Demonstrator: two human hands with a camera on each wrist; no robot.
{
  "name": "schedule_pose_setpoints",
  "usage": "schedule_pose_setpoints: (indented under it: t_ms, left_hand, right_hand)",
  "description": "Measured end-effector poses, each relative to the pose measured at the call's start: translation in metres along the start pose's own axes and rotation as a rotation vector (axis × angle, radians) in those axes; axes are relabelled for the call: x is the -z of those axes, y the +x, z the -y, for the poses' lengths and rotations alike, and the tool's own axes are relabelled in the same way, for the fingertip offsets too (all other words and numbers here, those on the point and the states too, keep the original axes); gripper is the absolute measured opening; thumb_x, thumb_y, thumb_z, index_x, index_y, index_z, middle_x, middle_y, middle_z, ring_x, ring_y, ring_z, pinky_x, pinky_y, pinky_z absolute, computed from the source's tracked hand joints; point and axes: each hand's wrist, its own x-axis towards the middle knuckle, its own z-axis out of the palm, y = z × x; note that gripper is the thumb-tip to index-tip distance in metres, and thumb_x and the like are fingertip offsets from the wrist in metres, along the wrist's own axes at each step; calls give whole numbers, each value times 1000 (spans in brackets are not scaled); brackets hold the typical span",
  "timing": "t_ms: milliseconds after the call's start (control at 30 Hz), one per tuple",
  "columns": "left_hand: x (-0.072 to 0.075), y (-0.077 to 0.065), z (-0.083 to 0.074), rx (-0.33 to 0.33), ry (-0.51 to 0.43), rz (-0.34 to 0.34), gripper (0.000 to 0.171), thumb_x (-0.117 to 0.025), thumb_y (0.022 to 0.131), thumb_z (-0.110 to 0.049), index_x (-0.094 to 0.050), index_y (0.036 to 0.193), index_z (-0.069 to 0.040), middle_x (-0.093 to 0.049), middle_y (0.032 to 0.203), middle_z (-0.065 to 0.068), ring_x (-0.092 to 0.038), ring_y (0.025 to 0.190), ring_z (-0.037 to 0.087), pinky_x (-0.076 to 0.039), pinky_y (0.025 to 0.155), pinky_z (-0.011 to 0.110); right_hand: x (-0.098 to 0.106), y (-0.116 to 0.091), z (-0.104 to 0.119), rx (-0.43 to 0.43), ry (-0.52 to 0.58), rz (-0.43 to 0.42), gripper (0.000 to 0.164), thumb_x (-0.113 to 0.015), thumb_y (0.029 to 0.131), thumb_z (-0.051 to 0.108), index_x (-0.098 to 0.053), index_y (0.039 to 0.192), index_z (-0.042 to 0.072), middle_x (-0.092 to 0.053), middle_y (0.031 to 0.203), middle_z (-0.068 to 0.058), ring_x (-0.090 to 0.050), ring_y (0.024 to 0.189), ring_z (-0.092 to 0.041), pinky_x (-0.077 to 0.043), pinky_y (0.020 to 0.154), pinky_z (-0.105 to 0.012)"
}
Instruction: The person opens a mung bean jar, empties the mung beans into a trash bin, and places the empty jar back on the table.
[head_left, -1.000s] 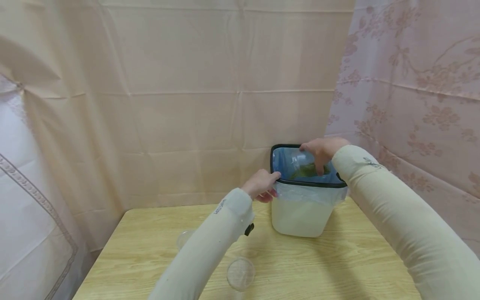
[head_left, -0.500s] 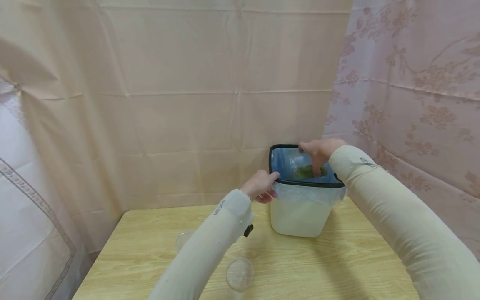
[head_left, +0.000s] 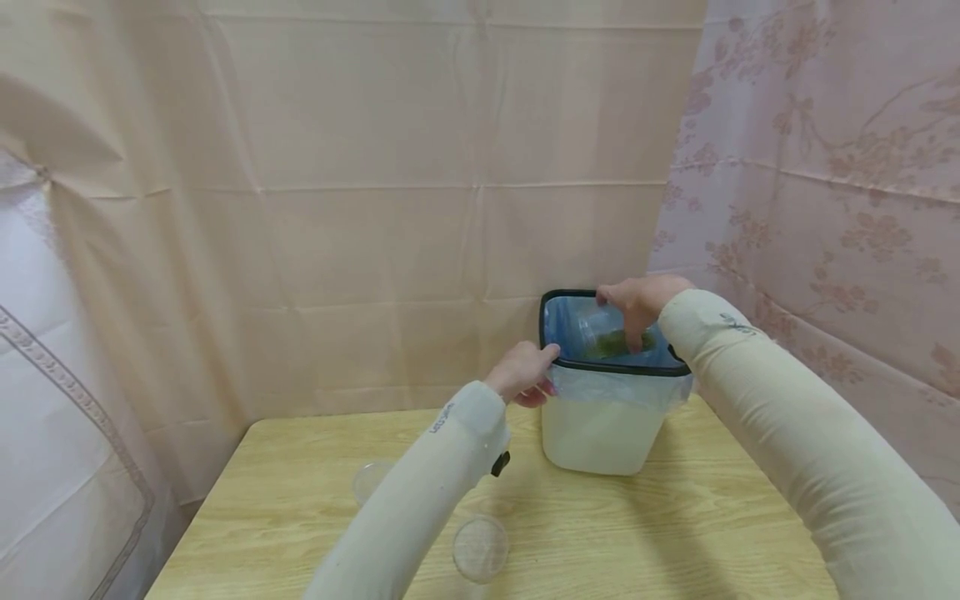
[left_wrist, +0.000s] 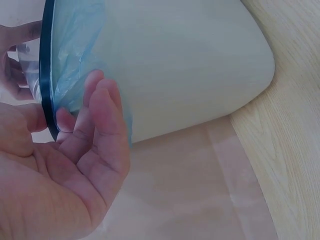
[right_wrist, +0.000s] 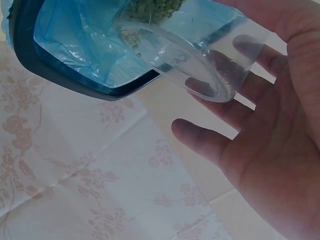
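A pale waste bin point(head_left: 600, 433) with a black rim and a blue plastic bag liner point(head_left: 562, 327) stands at the table's back right. My left hand point(head_left: 522, 371) grips its near left rim; in the left wrist view the thumb lies at the rim and the fingers curl outside, over the bag. My right hand point(head_left: 641, 302) holds a clear plastic cup point(right_wrist: 220, 42) tilted over the bin, its fingers around the cup wall. Small green grains point(right_wrist: 155, 10), like mung beans, show past the cup's rim in the right wrist view. The bin's bottom is hidden.
On the wood-grain table point(head_left: 285, 467) stands a clear round container point(head_left: 481, 548) near the front. Another clear container point(head_left: 370, 477) is partly behind the left sleeve. A beige curtain point(head_left: 375, 250) hangs behind, a flowered one point(head_left: 847, 217) on the right.
The green patch in the bin's mouth spreads less far left than one second ago. Both hands keep almost the same place; the view shifts slightly.
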Motion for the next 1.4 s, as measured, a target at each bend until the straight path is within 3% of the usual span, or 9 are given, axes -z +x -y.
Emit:
schedule_pose_setpoints:
  t_ms: [233,600,1067,1400]
  left_hand:
    - [0,2,0,4,-1,-1,43,-46,107,-42,-63,98,-3,-72,82,14,-59,57,22,-58,59,34]
    - [-2,-1,-2,-10,-1,-4,43,-46,108,-41,-64,102,-3,-72,84,14,-60,60,22,-58,60,32]
    - [-3,0,2,11,-8,-19,43,-45,107,-42,-61,114,-3,-72,79,12,-61,57,21,-58,57,32]
    - [-2,-1,1,3,-13,-17,43,-46,108,-41,-62,112,-2,-73,81,13,-60,57,21,-59,59,34]
  right_hand:
    - [0,2,0,13,16,7,91,-92,71,11,-40,146,13,-44,150,-25,-51,122,-39,-48,94,-61]
    - [3,2,0,15,1,13,96,-92,72,14,-39,152,7,-40,153,-26,-41,135,-46,-42,102,-63]
    - [1,5,3,40,-12,24,97,-88,74,12,-35,155,5,-38,155,-25,-37,139,-47,-42,104,-60]
    - [-2,6,3,50,-3,-2,95,-87,77,17,-33,154,2,-40,152,-28,-42,135,-46,-43,103,-60]
